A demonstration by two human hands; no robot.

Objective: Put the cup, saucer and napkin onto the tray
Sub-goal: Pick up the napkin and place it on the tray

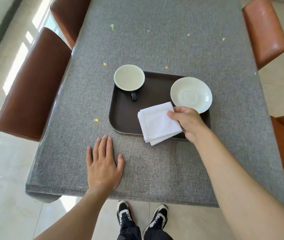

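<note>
A dark brown tray (pixel 123 116) lies on the grey tablecloth. In its far left corner stands a black cup (pixel 129 77) with a white inside, handle toward me. A white saucer (pixel 191 94) rests at the tray's right side, overlapping the rim. My right hand (pixel 188 122) pinches the right edge of a folded white napkin (pixel 157 123), which lies across the tray's near edge with one corner hanging over the cloth. My left hand (pixel 104 163) rests flat on the table, fingers apart, near the tray's front left corner.
The table (pixel 155 40) is covered in grey fabric with small yellow specks. Brown chairs (pixel 33 84) line the left side, orange ones (pixel 264 30) the right. My feet show below the table's near edge.
</note>
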